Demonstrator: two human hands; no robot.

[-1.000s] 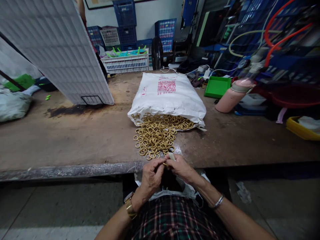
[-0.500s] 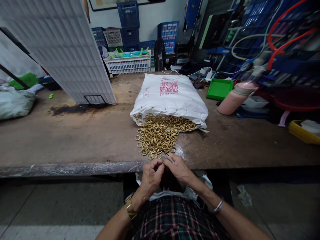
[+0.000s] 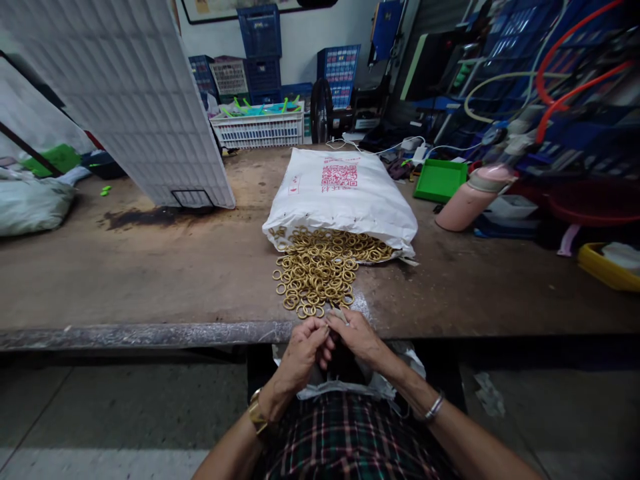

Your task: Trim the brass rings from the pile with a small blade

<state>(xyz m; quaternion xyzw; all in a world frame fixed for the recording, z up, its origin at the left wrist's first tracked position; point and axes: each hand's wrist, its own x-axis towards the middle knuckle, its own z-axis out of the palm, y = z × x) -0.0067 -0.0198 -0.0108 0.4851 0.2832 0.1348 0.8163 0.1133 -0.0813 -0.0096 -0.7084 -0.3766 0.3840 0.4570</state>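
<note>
At the table's front edge my left hand (image 3: 303, 353) is closed in a pinch, its thumb and forefinger meeting close to the right fingertips. What it pinches is too small to make out. My right hand (image 3: 361, 339) is closed round a small greyish flat tool (image 3: 339, 313), mostly covered by the fingers, with a dark tip at its far end. Just beyond both hands lies a heap of brass-coloured rings (image 3: 317, 277). The rings spill from the mouth of a white woven sack (image 3: 345, 193) with red print, which lies on its side.
The brown table (image 3: 200, 280) spans the view. A large white ribbed panel (image 3: 150, 100) stands at the left. To the right are a green tray (image 3: 440, 179), a pink bottle (image 3: 467, 200) and a yellow basket (image 3: 607, 267). A white crate (image 3: 263, 127) stands behind.
My left hand's lower fingers have uncurled a little and now show below the pinch. Both hands stay together at the edge. The rings and sack look unmoved.
</note>
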